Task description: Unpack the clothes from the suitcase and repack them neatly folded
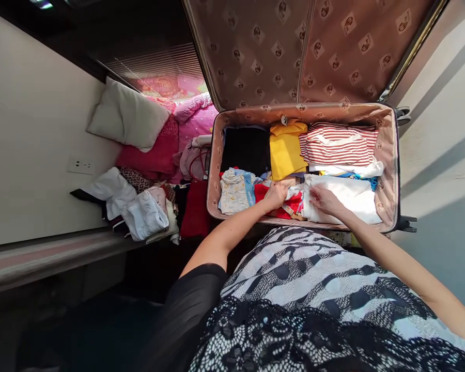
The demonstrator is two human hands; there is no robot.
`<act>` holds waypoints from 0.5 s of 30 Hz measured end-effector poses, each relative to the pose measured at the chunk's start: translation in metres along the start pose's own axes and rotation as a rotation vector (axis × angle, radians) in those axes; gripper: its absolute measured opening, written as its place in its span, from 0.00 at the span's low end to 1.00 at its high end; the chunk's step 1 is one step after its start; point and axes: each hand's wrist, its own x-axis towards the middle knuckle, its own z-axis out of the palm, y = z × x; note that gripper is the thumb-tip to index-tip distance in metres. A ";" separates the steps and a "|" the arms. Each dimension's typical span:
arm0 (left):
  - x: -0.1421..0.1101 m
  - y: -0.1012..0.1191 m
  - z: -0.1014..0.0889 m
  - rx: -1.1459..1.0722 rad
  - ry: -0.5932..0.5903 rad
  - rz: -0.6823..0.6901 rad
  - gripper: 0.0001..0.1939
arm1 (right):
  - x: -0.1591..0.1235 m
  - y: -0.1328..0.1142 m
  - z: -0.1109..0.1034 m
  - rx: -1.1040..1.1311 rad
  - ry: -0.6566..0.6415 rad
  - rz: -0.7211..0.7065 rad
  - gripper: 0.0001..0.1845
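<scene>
An open suitcase lies before a person, its lid raised at the far side. Clothes sit inside in a near and a far row. Left of the suitcase is a garment heap; behind that heap, a pillow. A wall stands at right.

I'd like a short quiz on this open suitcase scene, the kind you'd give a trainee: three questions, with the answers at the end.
1. What lies between the folded black cloth and the red-and-white striped clothing?
A) a leather belt
B) a folded yellow garment
C) a grey pillow
2. True or false: the suitcase with patterned pinkish-brown lining has its lid raised.
3. Fill in the blank: the person's ____ hand is at the folded white cloth.

Key: 1. B; 2. true; 3. right
</scene>
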 end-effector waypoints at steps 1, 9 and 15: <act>-0.007 0.001 0.005 0.065 -0.009 0.103 0.12 | -0.004 0.003 0.003 0.029 0.011 -0.005 0.10; -0.023 -0.001 0.008 0.383 -0.014 0.282 0.22 | -0.011 0.013 0.012 0.152 0.055 0.030 0.10; -0.022 -0.002 -0.012 0.211 -0.060 0.255 0.19 | -0.008 0.016 0.016 0.212 0.093 0.033 0.09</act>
